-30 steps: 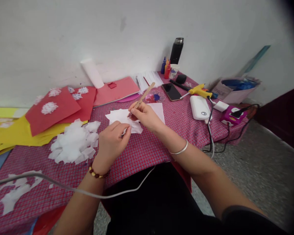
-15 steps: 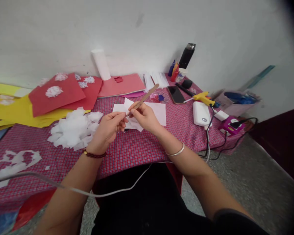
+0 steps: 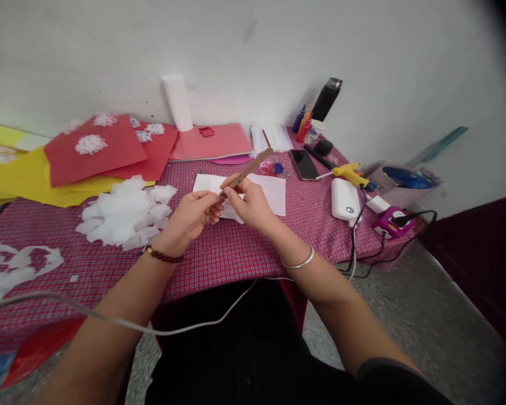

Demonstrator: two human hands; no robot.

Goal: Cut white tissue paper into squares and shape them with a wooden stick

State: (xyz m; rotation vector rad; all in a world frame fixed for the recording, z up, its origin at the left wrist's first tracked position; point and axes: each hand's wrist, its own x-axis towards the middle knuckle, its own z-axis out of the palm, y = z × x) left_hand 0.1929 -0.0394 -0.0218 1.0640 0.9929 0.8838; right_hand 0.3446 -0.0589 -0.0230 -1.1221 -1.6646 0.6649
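A brown wooden craft stick slants up to the right from my right hand, whose fingers are closed around its lower part. My left hand meets it fingertip to fingertip, pinching a thin white tissue piece at the stick's lower end. Much of that tissue is hidden behind my fingers. White paper sheets lie on the table beneath both hands. To the left of my left hand is a loose heap of cut white tissue pieces.
Red sheets with tissue flowers lie back left. A paper roll stands by the wall. At right are a phone, a yellow glue gun, a white power bank and a purple socket block. A white cable crosses in front.
The raised corner of white tissue above my fingers has gone down, and less white shows between my hands. The craft stick keeps its slant. The whole view has shifted slightly.
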